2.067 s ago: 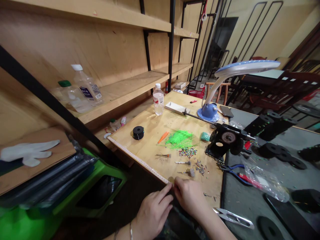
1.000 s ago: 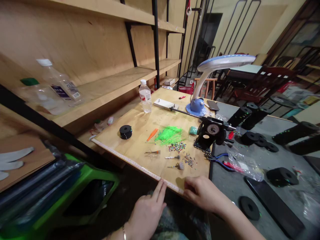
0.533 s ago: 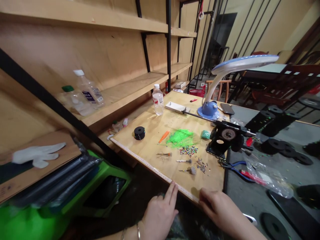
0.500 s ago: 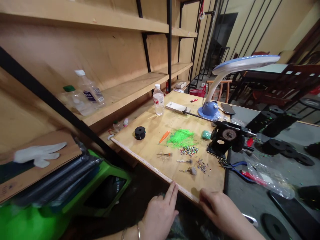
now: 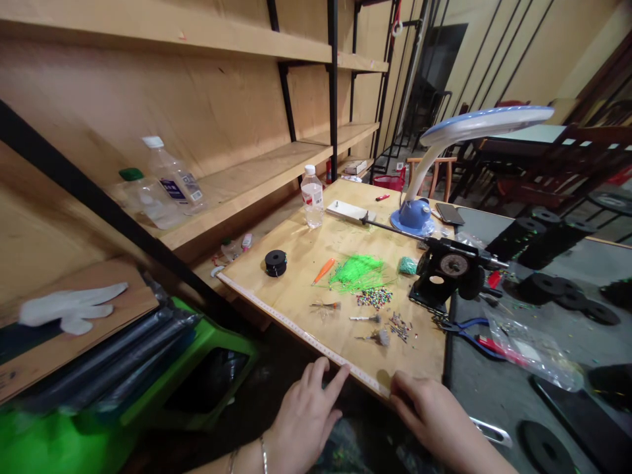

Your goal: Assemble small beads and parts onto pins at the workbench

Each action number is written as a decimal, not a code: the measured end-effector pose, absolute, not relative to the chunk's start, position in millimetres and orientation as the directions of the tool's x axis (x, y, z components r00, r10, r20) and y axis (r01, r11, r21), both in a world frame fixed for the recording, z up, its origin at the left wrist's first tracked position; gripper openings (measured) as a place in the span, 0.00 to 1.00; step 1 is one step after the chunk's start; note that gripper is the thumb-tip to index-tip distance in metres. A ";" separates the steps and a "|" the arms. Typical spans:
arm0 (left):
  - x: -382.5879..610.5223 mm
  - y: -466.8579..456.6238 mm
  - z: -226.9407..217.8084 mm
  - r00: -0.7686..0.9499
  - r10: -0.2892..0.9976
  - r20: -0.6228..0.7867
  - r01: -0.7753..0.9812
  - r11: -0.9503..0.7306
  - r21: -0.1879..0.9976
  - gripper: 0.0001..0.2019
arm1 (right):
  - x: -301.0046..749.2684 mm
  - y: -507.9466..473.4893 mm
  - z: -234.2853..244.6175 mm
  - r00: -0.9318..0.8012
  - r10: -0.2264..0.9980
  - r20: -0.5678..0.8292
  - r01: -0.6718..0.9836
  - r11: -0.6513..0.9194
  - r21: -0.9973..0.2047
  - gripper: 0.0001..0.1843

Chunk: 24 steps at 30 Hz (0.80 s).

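My left hand (image 5: 306, 411) is at the front edge of the wooden board (image 5: 276, 293), fingers apart and holding nothing. Its index fingertip rests near a white measuring tape strip (image 5: 296, 330) along that edge. To the right, my right hand (image 5: 429, 405) lies on the board's corner with curled fingers; whatever they might hold is hidden. Beyond both hands are brushes (image 5: 379, 338), small metal pieces (image 5: 399, 326), multicoloured beads (image 5: 374, 298), bright green strands (image 5: 360, 271) and an orange pointed float-like piece (image 5: 324, 270).
A black hand-crank winder (image 5: 447, 270) with a long rod stands at right, near blue-handled pliers (image 5: 469, 324). Behind are a desk lamp (image 5: 412, 214) and a water bottle (image 5: 312, 197). Black spools (image 5: 275, 263) sit left. Wooden shelving (image 5: 247, 178) borders the left side.
My left hand has shifted slightly left, and its fingers have spread from two held together to apart. My right hand stays at the corner, nearly unmoved.
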<state>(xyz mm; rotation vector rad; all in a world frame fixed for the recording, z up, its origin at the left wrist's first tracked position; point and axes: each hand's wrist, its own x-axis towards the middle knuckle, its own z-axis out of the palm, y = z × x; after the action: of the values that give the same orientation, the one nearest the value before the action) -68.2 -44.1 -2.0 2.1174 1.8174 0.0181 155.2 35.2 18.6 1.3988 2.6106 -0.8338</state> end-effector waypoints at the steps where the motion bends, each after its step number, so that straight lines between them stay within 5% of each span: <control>1: -69.6 -43.8 -1.2 0.184 0.958 -0.221 0.953 -0.119 0.280 0.32 | 155.2 35.2 18.6 -0.587 0.752 -0.299 0.786 0.442 -0.432 0.09; 8: -77.5 -40.1 -0.7 0.243 0.939 -0.242 0.928 -0.152 0.341 0.31 | 155.3 34.0 21.5 -0.597 0.748 -0.291 0.780 0.455 -0.430 0.09; 17: -83.8 -48.8 -6.3 0.291 0.951 -0.102 0.886 -0.227 0.405 0.24 | 153.3 33.0 21.9 -0.587 0.752 -0.301 0.788 0.447 -0.423 0.09; 24: -78.7 -43.5 -5.3 0.240 0.953 -0.186 0.922 -0.164 0.350 0.29 | 153.3 33.1 22.8 -0.581 0.754 -0.308 0.792 0.437 -0.426 0.10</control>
<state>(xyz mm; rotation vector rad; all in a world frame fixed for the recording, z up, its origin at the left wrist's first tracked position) -78.7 -43.5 -5.3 2.1311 1.7207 0.1071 153.3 33.1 22.8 1.4020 2.6015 -0.8324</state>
